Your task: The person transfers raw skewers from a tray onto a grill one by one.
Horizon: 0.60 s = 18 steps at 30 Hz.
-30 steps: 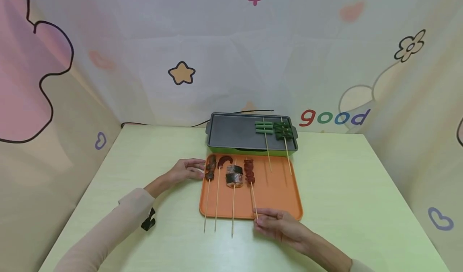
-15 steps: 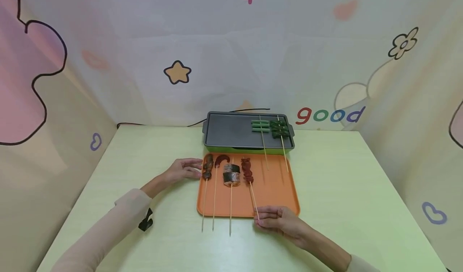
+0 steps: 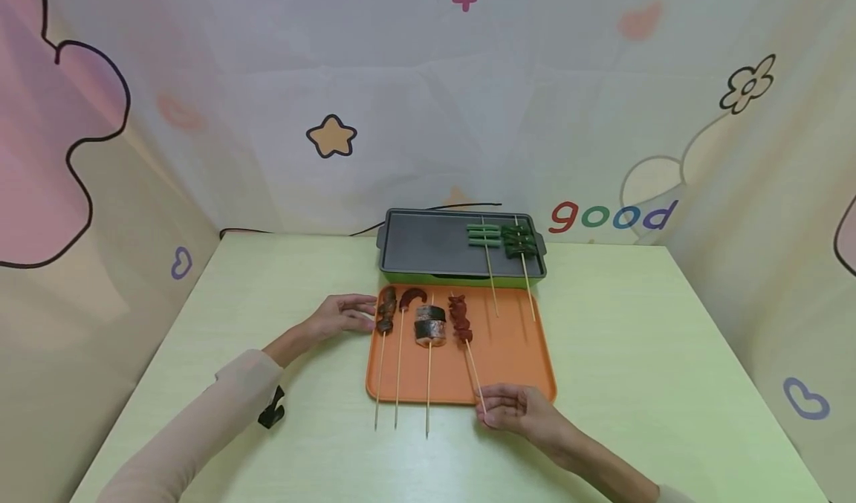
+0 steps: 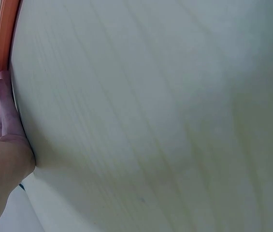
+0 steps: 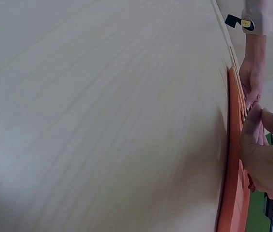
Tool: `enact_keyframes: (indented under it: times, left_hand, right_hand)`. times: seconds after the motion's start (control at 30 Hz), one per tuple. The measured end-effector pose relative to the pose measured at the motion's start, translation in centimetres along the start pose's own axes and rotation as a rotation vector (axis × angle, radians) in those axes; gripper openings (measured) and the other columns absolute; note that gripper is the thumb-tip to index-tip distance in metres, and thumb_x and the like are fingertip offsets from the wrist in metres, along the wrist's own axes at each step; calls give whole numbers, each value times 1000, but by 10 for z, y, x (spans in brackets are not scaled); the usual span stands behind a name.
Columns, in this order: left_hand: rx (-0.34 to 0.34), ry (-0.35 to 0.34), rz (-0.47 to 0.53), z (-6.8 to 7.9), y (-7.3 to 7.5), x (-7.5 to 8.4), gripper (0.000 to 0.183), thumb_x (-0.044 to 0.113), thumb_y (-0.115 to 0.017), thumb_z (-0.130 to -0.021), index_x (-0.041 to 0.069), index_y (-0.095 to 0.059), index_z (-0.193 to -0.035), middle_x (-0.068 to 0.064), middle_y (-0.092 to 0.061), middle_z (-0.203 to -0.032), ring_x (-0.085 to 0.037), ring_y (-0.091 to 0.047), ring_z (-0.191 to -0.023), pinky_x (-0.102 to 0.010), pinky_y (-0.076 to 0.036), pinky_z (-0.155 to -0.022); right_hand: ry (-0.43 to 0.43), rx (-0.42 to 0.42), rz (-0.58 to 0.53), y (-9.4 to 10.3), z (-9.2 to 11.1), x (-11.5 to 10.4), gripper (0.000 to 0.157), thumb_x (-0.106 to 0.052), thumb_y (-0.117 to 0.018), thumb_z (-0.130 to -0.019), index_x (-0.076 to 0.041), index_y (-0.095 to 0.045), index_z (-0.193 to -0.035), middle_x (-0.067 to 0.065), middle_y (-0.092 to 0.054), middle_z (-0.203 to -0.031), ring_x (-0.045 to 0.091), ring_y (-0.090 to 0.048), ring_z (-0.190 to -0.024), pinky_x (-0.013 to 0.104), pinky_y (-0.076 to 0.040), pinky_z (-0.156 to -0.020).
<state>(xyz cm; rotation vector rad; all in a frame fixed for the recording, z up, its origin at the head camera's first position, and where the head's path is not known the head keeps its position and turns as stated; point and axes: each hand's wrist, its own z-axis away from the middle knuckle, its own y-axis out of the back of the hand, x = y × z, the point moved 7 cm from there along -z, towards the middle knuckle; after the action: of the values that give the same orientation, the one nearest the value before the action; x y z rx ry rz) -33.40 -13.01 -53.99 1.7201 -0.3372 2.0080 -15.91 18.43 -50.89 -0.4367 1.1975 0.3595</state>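
My right hand (image 3: 524,417) pinches the lower end of a bamboo skewer of dark red meat pieces (image 3: 461,319) over the near rim of the orange tray (image 3: 501,369). The stick slants toward the hand, its meat end over the tray. At the tray's left rim my left hand (image 3: 337,316) holds the edge, finger and thumb tips at the rim in the left wrist view. Three more skewers lie on the tray, sticks jutting past its near edge: brown chunks (image 3: 386,311), a dark red curled piece (image 3: 412,296) and a thick dark-skinned fish piece (image 3: 430,325).
Behind the tray stands a grey grill pan (image 3: 428,243) on a green base. At its right lie a skewer of green stalks (image 3: 484,235) and one of dark green leaves (image 3: 519,241), sticks reaching over the tray. A black clip-like part (image 3: 272,408) shows beside the left sleeve.
My right hand has moved slightly right with the stick's lower end, so the red meat skewer slants more. My left hand stays at the tray's left rim.
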Motion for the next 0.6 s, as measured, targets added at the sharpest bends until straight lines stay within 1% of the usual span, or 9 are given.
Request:
enact_keyframes:
  times: [0.07,0.17,0.3,0.43,0.6]
  left_hand:
    - [-4,2,-11,0,0,0,62,4,-73,-93,-8,-46,-148,-22,-65,-130,-3,-71,-94,-18,-57,-85]
    - [-2,5,-13,0,-1,0,62,5,-73,-93,-8,-47,-148,-23,-65,-131,-4,-71,-94,-19,-57,-85]
    - [-1,8,-17,0,-1,1,60,4,-71,-95,-7,-47,-148,-22,-65,-131,-3,-71,-94,-19,-57,-85]
    - [-5,9,-19,2,-1,2,59,2,-68,-95,-7,-46,-149,-23,-63,-132,-2,-70,-94,-19,-58,-85]
    - [-8,4,-2,2,-1,2,60,2,-70,-94,-8,-46,-148,-19,-67,-128,-3,-71,-94,-19,-57,-85]
  right_hand:
    - [27,-14,6,0,2,0,60,-5,-66,-98,23,-37,-143,15,-69,-122,11,-70,-105,25,-57,-97]
    - [55,-34,4,-1,4,0,60,-5,-65,-99,24,-36,-143,15,-69,-122,11,-70,-106,26,-57,-97]
    - [81,-47,7,-3,6,-1,59,-5,-66,-98,23,-38,-142,12,-69,-121,9,-70,-105,24,-57,-96]
    - [135,-62,30,-6,7,-5,59,-5,-66,-98,23,-38,-141,11,-68,-123,8,-70,-105,23,-57,-95]
    - [187,-70,44,-9,6,-13,58,-4,-66,-97,24,-38,-140,8,-68,-122,10,-71,-107,23,-57,-95]
